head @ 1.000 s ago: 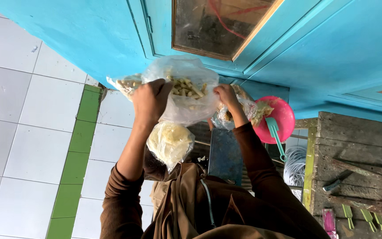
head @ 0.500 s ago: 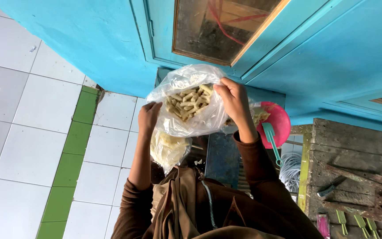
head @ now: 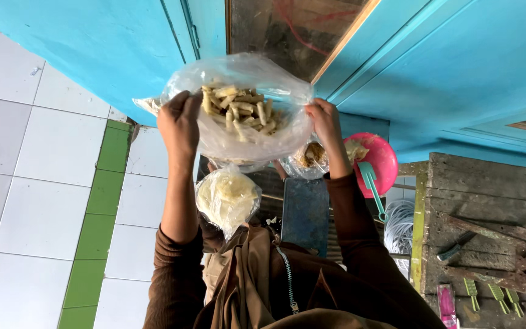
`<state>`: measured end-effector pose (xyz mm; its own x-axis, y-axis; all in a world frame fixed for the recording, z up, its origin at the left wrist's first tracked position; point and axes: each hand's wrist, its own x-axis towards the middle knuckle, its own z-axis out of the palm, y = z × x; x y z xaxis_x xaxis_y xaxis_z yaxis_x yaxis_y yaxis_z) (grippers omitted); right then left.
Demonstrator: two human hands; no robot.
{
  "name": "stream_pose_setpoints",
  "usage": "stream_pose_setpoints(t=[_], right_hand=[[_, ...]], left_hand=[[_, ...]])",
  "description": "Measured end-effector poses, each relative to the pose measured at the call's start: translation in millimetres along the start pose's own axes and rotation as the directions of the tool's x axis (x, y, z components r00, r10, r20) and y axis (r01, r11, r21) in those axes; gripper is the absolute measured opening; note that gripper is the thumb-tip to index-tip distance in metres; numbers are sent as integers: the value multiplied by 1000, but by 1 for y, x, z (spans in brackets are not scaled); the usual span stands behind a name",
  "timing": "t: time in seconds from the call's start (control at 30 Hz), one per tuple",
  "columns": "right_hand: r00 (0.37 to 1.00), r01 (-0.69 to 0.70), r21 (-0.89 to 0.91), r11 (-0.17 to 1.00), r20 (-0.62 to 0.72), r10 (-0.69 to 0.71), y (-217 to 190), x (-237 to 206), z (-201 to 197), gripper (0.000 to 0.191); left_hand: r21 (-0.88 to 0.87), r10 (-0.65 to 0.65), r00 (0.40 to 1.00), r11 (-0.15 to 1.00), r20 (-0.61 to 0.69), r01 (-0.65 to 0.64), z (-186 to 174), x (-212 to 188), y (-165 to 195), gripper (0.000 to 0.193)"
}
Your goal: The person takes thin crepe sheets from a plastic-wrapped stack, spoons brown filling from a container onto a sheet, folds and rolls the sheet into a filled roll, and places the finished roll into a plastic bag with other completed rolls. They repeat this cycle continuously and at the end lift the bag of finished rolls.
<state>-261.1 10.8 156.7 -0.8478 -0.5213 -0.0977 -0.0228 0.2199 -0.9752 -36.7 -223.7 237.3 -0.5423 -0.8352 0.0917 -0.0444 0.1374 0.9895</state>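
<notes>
1. Far left: white tiled floor [head: 44, 201] with a green tile strip [head: 95, 231] running near to far.
2. Top of view: a blue door [head: 92, 42] and blue wall panels spread across to the right.
3. Our left hand [head: 179, 125] is raised, fingers curled shut on the left edge of a clear plastic bag [head: 245, 140]; brown sleeve [head: 175, 280] below it.
4. The bag sits between both hands, held up in front of the door, centre of view. It holds pale yellow stick-shaped snacks [head: 238, 108], heaped in its upper part.
5. Just below the bag, near the left forearm, a second smaller bag of pale yellow stuff [head: 226, 198] hangs or rests; we cannot tell which.
6. Centre, below that: a dark blue flat board [head: 304, 213], upright-looking from this angle.
7. Our right hand [head: 325, 125] grips the right edge of the clear bag, fingers pinched closed on the plastic.
8. Just beside the right wrist, another small bag with brownish contents [head: 308, 159], partly hidden behind the big bag.
9. Right of it: a pink round bowl [head: 383, 161] with a teal scoop [head: 372, 189] across it, handle pointing near.
10. Below the bowl: a coil of white cord [head: 400, 225].
11. Far right: a worn wooden table [head: 488, 183] with a knife [head: 458, 247], green clips [head: 494, 292] and a pink packet [head: 447, 304] at the near edge.
</notes>
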Motion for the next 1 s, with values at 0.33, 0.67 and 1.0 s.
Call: stream_pose_setpoints(t=[0.33, 0.67, 1.0], right_hand=[[953, 302, -64, 951, 8, -302, -51, 26, 4, 23], [962, 243, -614, 751, 55, -267, 10, 5, 52, 31], [972, 200, -282, 938, -64, -226, -54, 34, 17, 26]], left_hand=[[-362, -107, 994, 927, -12, 96, -14, 20, -46, 36], [660, -161, 986, 745, 49, 89, 23, -7, -111, 30], [-268, -201, 980, 943, 11, 196, 0, 24, -52, 34]])
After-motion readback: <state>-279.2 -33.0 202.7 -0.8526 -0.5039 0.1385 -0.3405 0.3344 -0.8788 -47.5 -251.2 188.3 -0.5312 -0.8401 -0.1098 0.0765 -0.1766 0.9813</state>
